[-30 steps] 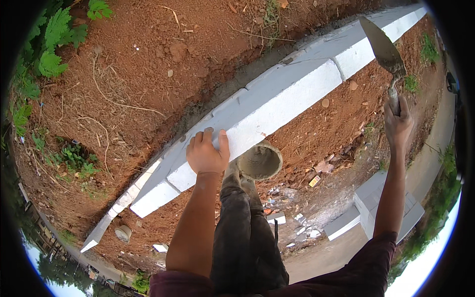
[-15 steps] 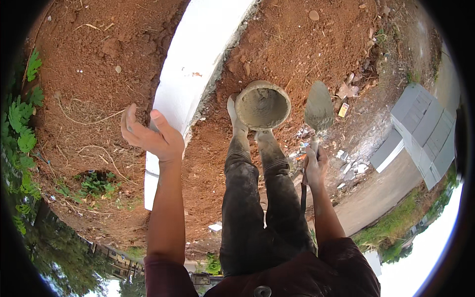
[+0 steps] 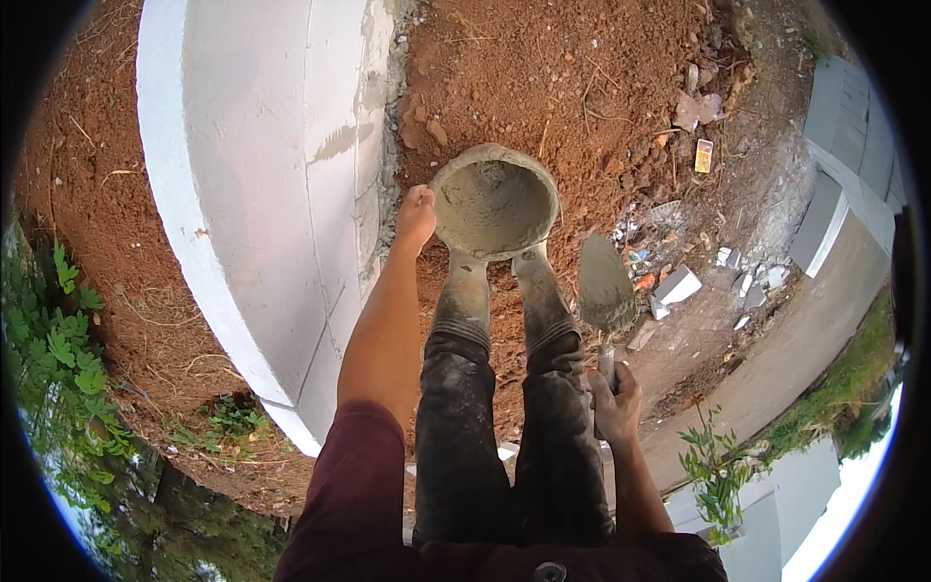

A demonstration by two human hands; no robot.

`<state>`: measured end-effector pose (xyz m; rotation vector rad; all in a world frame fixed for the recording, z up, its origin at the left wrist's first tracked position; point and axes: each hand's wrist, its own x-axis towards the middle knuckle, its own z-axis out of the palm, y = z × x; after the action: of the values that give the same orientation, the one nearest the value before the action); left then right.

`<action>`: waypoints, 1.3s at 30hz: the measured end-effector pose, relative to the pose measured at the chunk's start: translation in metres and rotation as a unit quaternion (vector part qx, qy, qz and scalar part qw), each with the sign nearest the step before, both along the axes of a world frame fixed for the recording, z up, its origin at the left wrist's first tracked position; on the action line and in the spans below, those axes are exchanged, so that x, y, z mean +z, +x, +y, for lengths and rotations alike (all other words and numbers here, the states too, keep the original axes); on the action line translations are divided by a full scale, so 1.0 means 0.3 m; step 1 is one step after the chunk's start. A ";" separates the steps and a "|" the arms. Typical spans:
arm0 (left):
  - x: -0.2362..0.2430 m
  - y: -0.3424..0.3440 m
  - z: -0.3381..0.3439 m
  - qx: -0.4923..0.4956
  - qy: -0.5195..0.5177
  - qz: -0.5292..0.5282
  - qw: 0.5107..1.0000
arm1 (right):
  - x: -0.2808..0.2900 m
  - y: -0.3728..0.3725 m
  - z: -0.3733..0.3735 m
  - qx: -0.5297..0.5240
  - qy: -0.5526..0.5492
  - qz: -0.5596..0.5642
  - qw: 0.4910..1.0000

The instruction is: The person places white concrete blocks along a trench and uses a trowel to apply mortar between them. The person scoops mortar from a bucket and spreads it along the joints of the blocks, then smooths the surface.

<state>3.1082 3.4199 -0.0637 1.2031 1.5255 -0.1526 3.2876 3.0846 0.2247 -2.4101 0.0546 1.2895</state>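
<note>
A round bucket (image 3: 497, 152) coated in grey mortar stands by my boots, with wet mortar inside. At its left rim is my left hand (image 3: 417, 215), fingers closed on the edge. My right hand (image 3: 618, 400) is wrapped around the handle of a pointed trowel (image 3: 605, 283), off to the right of my legs. Grey mortar covers the trowel's blade, which points away from me and is apart from the bucket.
A low pale block wall (image 3: 247, 145) curves along my left, with mortar smeared on its near face. Reddish soil (image 3: 601, 107) lies around. Broken white pieces (image 3: 677, 285) and litter are on the right, near a paved path (image 3: 776, 339). Green plants (image 3: 63, 339) grow far left.
My left hand has come down from beside the wall top to the bucket's rim. The trowel has moved nearer to me in my right hand. More of the wall's face now shows.
</note>
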 end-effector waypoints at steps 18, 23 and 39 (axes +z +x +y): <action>1.415 0.101 0.060 0.084 0.020 -0.130 0.988 | 0.726 0.278 0.218 0.120 0.149 -0.223 0.956; 1.844 -0.003 0.131 0.179 0.074 -0.262 0.946 | 0.963 0.294 0.451 0.185 0.240 -0.244 0.921; 1.803 -0.329 0.286 0.472 0.092 -0.261 0.837 | 1.166 0.192 1.095 0.591 0.165 -0.212 0.761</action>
<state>3.0094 3.5057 0.4771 0.4367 1.4757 0.9281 3.3453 3.4131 0.5744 -2.2620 -1.8974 0.8999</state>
